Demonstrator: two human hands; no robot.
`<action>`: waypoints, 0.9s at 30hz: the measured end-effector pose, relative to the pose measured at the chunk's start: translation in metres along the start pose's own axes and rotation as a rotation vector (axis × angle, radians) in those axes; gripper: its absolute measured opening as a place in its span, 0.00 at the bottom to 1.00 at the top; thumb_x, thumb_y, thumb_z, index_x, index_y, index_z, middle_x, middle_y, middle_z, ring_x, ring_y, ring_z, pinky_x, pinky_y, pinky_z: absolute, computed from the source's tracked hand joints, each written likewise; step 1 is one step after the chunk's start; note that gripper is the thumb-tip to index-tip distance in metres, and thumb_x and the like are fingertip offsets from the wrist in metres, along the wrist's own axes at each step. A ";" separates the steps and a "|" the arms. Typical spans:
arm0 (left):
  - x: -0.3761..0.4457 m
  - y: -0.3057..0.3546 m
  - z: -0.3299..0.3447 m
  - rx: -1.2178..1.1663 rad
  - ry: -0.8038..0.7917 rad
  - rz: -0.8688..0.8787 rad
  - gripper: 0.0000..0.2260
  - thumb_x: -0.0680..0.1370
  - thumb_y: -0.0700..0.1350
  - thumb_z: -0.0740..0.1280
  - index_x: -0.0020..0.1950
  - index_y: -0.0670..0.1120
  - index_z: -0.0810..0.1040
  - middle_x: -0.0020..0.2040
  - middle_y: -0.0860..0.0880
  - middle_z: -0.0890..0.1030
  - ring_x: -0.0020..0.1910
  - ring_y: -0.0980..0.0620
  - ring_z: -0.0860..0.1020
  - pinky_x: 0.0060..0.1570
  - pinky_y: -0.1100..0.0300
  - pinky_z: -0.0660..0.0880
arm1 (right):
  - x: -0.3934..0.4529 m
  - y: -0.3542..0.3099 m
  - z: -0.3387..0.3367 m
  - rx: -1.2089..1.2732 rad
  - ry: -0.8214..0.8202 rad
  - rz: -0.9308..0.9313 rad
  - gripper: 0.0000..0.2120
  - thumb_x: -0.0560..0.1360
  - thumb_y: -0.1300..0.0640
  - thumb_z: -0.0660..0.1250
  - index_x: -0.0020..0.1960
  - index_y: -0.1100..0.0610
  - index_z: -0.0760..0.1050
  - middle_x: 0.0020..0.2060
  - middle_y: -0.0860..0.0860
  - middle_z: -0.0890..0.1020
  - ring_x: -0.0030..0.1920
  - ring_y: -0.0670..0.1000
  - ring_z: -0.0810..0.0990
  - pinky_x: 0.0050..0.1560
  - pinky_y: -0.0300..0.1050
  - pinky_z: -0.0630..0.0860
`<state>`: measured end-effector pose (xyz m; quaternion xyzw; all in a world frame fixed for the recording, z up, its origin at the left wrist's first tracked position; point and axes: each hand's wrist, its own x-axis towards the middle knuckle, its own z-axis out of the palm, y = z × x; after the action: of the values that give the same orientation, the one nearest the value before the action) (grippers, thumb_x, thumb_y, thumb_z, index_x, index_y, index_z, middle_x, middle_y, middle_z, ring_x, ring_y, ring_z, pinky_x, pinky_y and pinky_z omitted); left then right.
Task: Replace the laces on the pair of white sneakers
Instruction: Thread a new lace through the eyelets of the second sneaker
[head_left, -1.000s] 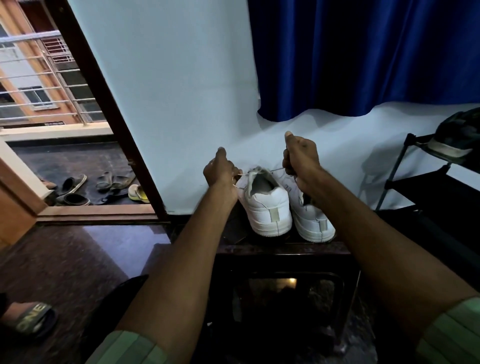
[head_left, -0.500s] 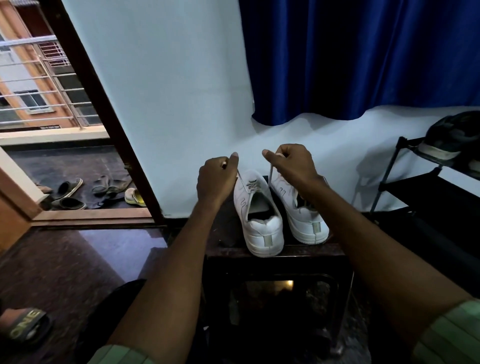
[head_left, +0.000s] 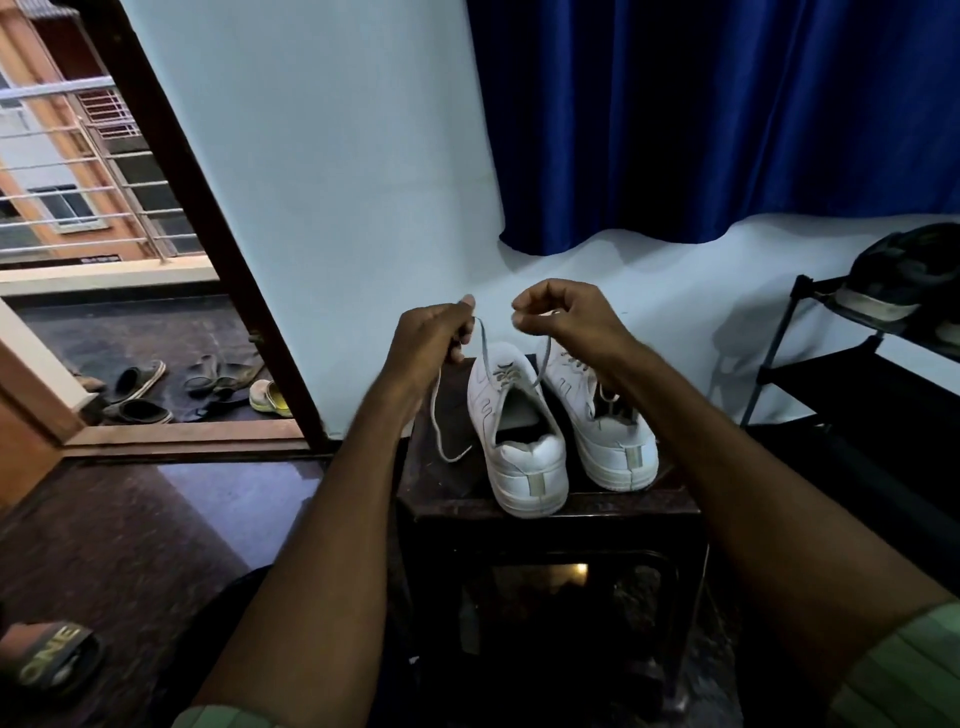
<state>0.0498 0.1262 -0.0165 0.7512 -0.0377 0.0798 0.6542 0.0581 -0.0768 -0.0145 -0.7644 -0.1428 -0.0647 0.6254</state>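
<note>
Two white sneakers stand side by side, heels toward me, on a small dark table (head_left: 452, 506). The left sneaker (head_left: 519, 447) has a grey-white lace (head_left: 484, 349) running up from its top eyelets. My left hand (head_left: 431, 338) grips one end of that lace above the shoe's left side; the loose tail hangs down past the hand onto the table. My right hand (head_left: 566, 314) pinches the other end, raised above the gap between the shoes. The right sneaker (head_left: 608, 431) sits partly behind my right forearm and keeps its lace.
A blue curtain (head_left: 717, 119) hangs against the white wall behind the table. A black shoe rack (head_left: 841, 374) with a dark shoe stands at the right. At the left an open doorway shows several sandals (head_left: 140, 384) on the balcony floor. A sandalled foot (head_left: 47, 660) is at bottom left.
Both hands rose and drew together, pulling the lace ends up from the left sneaker. A second ago they were apart at the shoe's sides with the lace stretched across.
</note>
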 end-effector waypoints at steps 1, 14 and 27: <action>-0.001 -0.003 0.002 0.054 -0.046 0.023 0.18 0.83 0.51 0.68 0.36 0.44 0.80 0.34 0.49 0.78 0.31 0.52 0.72 0.39 0.58 0.73 | -0.003 -0.002 0.002 -0.015 -0.075 0.001 0.10 0.76 0.64 0.75 0.56 0.64 0.83 0.44 0.53 0.86 0.36 0.37 0.82 0.37 0.29 0.74; 0.000 -0.001 -0.001 0.009 0.040 -0.049 0.12 0.82 0.50 0.67 0.40 0.46 0.80 0.30 0.54 0.71 0.27 0.55 0.66 0.32 0.59 0.67 | 0.005 0.022 0.010 -0.412 0.136 0.042 0.16 0.69 0.58 0.79 0.56 0.53 0.84 0.48 0.45 0.86 0.50 0.44 0.83 0.52 0.40 0.78; 0.002 0.000 -0.002 -0.009 0.087 -0.052 0.15 0.84 0.53 0.66 0.40 0.48 0.79 0.27 0.56 0.67 0.26 0.56 0.62 0.29 0.62 0.61 | 0.004 0.022 0.001 -0.403 0.437 0.172 0.07 0.74 0.58 0.72 0.38 0.53 0.86 0.32 0.48 0.86 0.32 0.48 0.83 0.38 0.48 0.83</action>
<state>0.0518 0.1279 -0.0157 0.7448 0.0099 0.0952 0.6604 0.0681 -0.0792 -0.0338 -0.8504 0.0761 -0.2012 0.4801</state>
